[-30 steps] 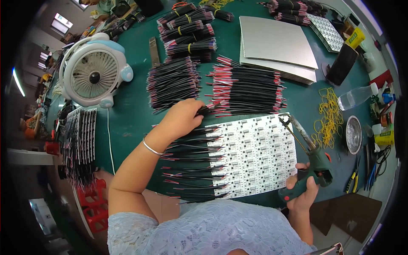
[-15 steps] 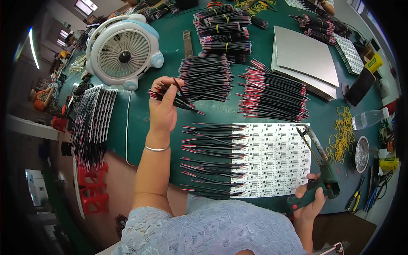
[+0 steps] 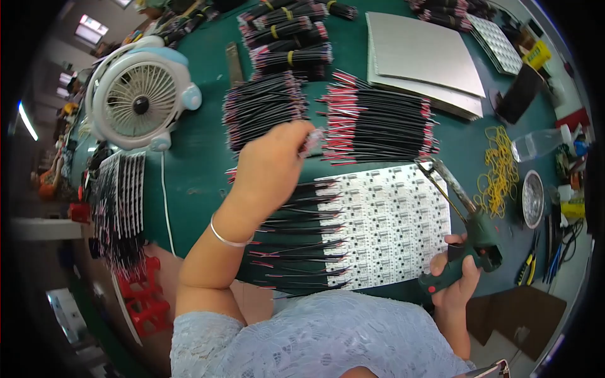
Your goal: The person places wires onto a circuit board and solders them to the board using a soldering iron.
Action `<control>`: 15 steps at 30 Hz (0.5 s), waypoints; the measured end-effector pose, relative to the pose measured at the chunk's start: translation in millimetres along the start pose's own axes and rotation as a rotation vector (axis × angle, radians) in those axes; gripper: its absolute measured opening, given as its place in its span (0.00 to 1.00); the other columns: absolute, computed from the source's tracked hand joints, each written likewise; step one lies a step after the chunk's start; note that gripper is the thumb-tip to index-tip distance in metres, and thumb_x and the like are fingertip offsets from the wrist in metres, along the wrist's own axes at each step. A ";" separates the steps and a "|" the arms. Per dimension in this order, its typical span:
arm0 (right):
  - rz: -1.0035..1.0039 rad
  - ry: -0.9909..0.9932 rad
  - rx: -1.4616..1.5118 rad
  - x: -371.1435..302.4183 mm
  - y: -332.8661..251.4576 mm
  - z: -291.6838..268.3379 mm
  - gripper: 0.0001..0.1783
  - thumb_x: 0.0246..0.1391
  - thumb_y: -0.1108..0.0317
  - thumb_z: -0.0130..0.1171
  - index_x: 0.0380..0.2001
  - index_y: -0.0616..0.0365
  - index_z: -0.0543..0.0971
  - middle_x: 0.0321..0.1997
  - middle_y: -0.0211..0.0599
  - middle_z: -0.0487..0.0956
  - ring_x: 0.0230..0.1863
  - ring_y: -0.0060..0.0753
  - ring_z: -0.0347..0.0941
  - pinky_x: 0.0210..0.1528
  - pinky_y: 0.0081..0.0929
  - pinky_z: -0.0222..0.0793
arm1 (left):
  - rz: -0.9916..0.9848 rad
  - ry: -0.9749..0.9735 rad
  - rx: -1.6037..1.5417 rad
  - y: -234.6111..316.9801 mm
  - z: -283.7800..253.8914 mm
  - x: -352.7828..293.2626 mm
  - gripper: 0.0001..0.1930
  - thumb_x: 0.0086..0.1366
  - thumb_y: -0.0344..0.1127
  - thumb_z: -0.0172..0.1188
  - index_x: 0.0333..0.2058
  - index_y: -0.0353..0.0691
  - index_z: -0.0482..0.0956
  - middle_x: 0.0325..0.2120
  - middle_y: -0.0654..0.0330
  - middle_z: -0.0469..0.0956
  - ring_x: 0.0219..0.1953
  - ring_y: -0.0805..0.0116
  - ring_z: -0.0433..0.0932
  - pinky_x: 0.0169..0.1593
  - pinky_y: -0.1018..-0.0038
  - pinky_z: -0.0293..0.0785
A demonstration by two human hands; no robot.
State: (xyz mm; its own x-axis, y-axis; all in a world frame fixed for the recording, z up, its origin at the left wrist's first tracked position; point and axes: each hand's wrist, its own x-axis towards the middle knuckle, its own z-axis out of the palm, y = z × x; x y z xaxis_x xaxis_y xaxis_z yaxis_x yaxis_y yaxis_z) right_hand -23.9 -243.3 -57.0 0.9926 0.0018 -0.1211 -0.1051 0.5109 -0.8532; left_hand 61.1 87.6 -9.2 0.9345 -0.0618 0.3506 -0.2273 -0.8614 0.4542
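My left hand (image 3: 277,160) is closed, palm down, around a small bunch of black wires (image 3: 309,145). Their ends stick out at both sides of the fist, which hovers by the top left corner of a white circuit board panel (image 3: 384,230). Black wires (image 3: 296,244) lie in rows along the panel's left edge, their inner ends over it. In my right hand (image 3: 457,286) is a green soldering gun (image 3: 482,236), its tip above the panel's top right corner. Beyond the left hand is one wire pile (image 3: 265,107); another, red-ended wire pile (image 3: 384,126) sits right of it.
A white fan (image 3: 142,101) stands at the left, near wired panels (image 3: 120,208). Silver sheets (image 3: 422,60) and banded wire bundles (image 3: 290,57) lie at the back. On the right are yellow bands (image 3: 498,170), a plastic bottle (image 3: 539,145), a metal bowl (image 3: 532,198) and pliers (image 3: 528,264).
My left hand has swung right and turned palm down with its wires, nearing the red-ended pile. The whole view has shifted. My right hand keeps the soldering gun by the panel's right side.
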 end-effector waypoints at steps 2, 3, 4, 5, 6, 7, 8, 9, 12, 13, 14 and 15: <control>0.021 0.015 0.013 2.0 -2.2 3.3 0.26 0.59 0.59 0.53 0.56 0.63 0.64 0.48 0.51 0.73 0.22 0.32 0.74 0.22 0.25 0.71 | 0.036 -0.234 0.107 25.4 6.3 -4.5 0.07 0.56 0.26 0.59 0.33 0.40 0.73 0.30 0.54 0.78 0.31 0.51 0.78 0.32 0.62 0.72; 0.038 0.037 0.013 1.8 -2.5 3.6 0.26 0.58 0.60 0.53 0.55 0.63 0.64 0.48 0.51 0.73 0.21 0.33 0.74 0.21 0.25 0.71 | 0.056 -0.342 0.105 34.9 12.2 -10.9 0.07 0.56 0.28 0.60 0.33 0.41 0.72 0.29 0.54 0.78 0.31 0.51 0.78 0.32 0.61 0.71; 0.053 0.042 0.022 4.1 -0.3 5.4 0.26 0.58 0.60 0.54 0.55 0.62 0.64 0.48 0.51 0.73 0.20 0.33 0.74 0.21 0.25 0.71 | 0.071 -0.438 0.121 41.1 14.5 -15.6 0.08 0.56 0.30 0.61 0.34 0.41 0.71 0.28 0.53 0.78 0.30 0.51 0.78 0.31 0.61 0.71; 0.068 0.065 0.048 5.9 0.0 8.1 0.25 0.57 0.60 0.56 0.54 0.61 0.65 0.47 0.52 0.73 0.19 0.34 0.74 0.19 0.26 0.72 | 0.090 -0.433 0.120 44.4 16.2 -14.5 0.08 0.56 0.30 0.61 0.34 0.41 0.71 0.28 0.53 0.78 0.30 0.51 0.78 0.31 0.61 0.71; 0.050 0.069 0.050 7.5 -0.8 7.5 0.25 0.57 0.60 0.56 0.54 0.61 0.65 0.47 0.52 0.73 0.19 0.34 0.74 0.19 0.26 0.72 | 0.036 -0.549 0.141 46.2 17.2 -12.1 0.09 0.57 0.32 0.62 0.34 0.41 0.71 0.26 0.53 0.78 0.30 0.51 0.78 0.31 0.60 0.71; 0.066 0.056 0.057 7.3 0.2 6.6 0.26 0.56 0.61 0.56 0.53 0.62 0.65 0.47 0.53 0.74 0.19 0.34 0.74 0.19 0.26 0.72 | -0.024 -0.666 0.167 45.4 17.6 -9.4 0.10 0.57 0.34 0.62 0.35 0.41 0.70 0.25 0.53 0.77 0.30 0.50 0.78 0.32 0.60 0.71; 0.082 0.040 0.064 7.4 1.0 5.2 0.26 0.56 0.61 0.57 0.53 0.62 0.65 0.46 0.53 0.74 0.19 0.34 0.74 0.19 0.27 0.73 | -0.015 -0.661 0.172 41.2 17.6 -5.3 0.10 0.57 0.34 0.62 0.35 0.41 0.70 0.25 0.53 0.77 0.30 0.50 0.78 0.32 0.60 0.71; 0.099 0.048 0.065 7.7 -0.5 3.8 0.28 0.55 0.61 0.58 0.55 0.62 0.64 0.46 0.54 0.74 0.19 0.34 0.74 0.19 0.27 0.73 | -0.007 -0.532 0.199 34.1 17.0 -1.0 0.12 0.55 0.34 0.62 0.34 0.41 0.69 0.24 0.54 0.77 0.28 0.51 0.77 0.31 0.60 0.72; 0.083 0.015 -0.130 9.0 -10.1 -9.3 0.32 0.54 0.60 0.59 0.57 0.64 0.62 0.47 0.54 0.74 0.20 0.35 0.75 0.19 0.27 0.73 | 0.046 -0.331 0.228 28.4 8.1 5.1 0.12 0.53 0.30 0.60 0.36 0.39 0.69 0.26 0.55 0.76 0.29 0.51 0.77 0.33 0.60 0.73; 0.065 -0.032 -0.225 11.0 -20.9 -13.0 0.28 0.53 0.65 0.56 0.55 0.69 0.65 0.48 0.56 0.75 0.24 0.36 0.77 0.25 0.27 0.75 | 0.110 -0.282 0.157 29.1 8.1 6.9 0.13 0.54 0.30 0.61 0.38 0.39 0.71 0.27 0.55 0.77 0.30 0.50 0.77 0.33 0.60 0.72; 0.070 -0.032 -0.224 15.1 -28.9 -13.1 0.28 0.53 0.65 0.56 0.55 0.69 0.65 0.48 0.56 0.75 0.24 0.36 0.77 0.25 0.27 0.75 | 0.169 -0.233 0.091 27.7 9.2 7.8 0.14 0.55 0.30 0.62 0.41 0.39 0.73 0.29 0.54 0.78 0.31 0.50 0.77 0.33 0.59 0.71; -0.009 -0.117 -0.450 19.7 -37.0 -12.1 0.25 0.53 0.65 0.56 0.52 0.68 0.69 0.44 0.51 0.77 0.25 0.35 0.78 0.29 0.28 0.75 | 0.226 -0.247 0.055 28.2 12.8 5.0 0.17 0.52 0.27 0.60 0.43 0.38 0.74 0.29 0.56 0.77 0.29 0.54 0.76 0.32 0.62 0.71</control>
State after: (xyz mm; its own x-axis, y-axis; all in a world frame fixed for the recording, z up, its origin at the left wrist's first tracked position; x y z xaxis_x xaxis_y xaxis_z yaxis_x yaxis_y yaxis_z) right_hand -1.2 -272.6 -34.0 0.9911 0.1092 -0.0763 -0.0860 0.0876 -0.9924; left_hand 62.9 56.6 -5.1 0.9017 -0.3689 0.2255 -0.4277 -0.8374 0.3404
